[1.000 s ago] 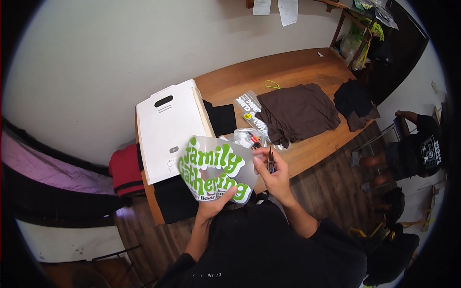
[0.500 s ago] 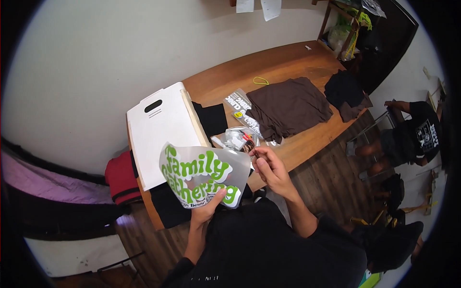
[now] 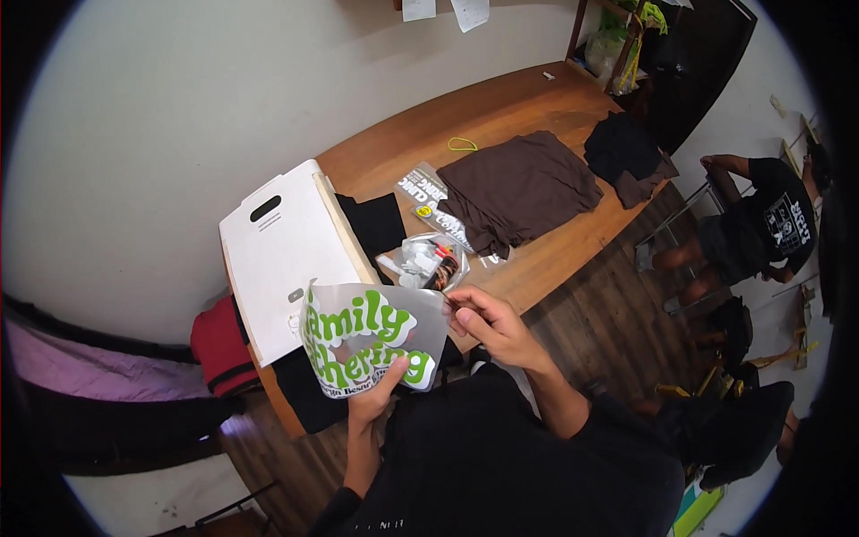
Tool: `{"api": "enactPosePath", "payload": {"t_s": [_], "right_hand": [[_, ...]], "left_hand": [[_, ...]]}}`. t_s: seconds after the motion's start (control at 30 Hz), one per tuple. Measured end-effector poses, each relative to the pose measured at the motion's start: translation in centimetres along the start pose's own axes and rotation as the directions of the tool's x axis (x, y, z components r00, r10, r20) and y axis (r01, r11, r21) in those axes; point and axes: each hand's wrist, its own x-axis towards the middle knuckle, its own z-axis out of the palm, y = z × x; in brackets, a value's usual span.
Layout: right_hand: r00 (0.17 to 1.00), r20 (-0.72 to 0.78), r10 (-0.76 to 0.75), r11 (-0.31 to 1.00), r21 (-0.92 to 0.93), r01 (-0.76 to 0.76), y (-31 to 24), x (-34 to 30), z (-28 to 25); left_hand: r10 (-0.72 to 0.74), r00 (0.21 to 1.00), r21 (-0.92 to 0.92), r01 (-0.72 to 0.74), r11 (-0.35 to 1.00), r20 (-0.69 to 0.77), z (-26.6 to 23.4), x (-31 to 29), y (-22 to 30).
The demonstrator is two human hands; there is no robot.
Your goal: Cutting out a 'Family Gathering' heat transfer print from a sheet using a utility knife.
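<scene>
My left hand (image 3: 380, 394) grips the lower edge of a translucent transfer film sheet (image 3: 429, 325) with large green and white lettering, its thumb on the front face. The sheet is held up and slightly curved above the near edge of the table. At the sheet's right corner, my right hand (image 3: 492, 327) is closed in a pinch. A small dark thing shows at its fingertips, too hidden to name. Just beyond the sheet, a clear plastic bag (image 3: 420, 259) holds small items.
A white board (image 3: 286, 242) with a slot lies over black cloth (image 3: 371, 224) at left. Brown fabric (image 3: 528, 188), another printed film (image 3: 429, 201) and a dark garment bundle (image 3: 626, 152) lie along the wooden table (image 3: 385, 134). Other people (image 3: 769, 219) are at right.
My view has shifted, moving the table up and left in the picture. The film stays in my left hand; its left side has curled inward a little. My right hand remains at the sheet's corner.
</scene>
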Motion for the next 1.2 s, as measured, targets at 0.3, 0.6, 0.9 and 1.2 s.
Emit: {"api": "enactPosePath", "payload": {"t_s": [0.3,0.6,0.9,1.2], "right_hand": [[1.000,-0.015,0.027,0.999,-0.031,-0.027,0.62,-0.03,-0.24],[0.999,-0.022,0.026,0.999,-0.042,-0.027,0.33,-0.20,-0.21],[0.999,-0.044,-0.028,0.998,-0.049,0.026,0.25,-0.16,0.04],[1.000,-0.019,-0.025,0.993,-0.118,0.022,-0.07,-0.21,-0.06]], "left_hand": [[0.008,1.000,0.023,-0.007,1.000,-0.017,0.21,-0.17,0.13],[-0.007,1.000,0.040,0.007,0.999,-0.006,0.59,-0.15,0.34],[-0.010,1.000,0.036,0.011,0.999,-0.019,0.58,-0.13,0.14],[-0.014,1.000,0.045,0.015,0.999,-0.026,0.66,-0.14,0.43]]}}
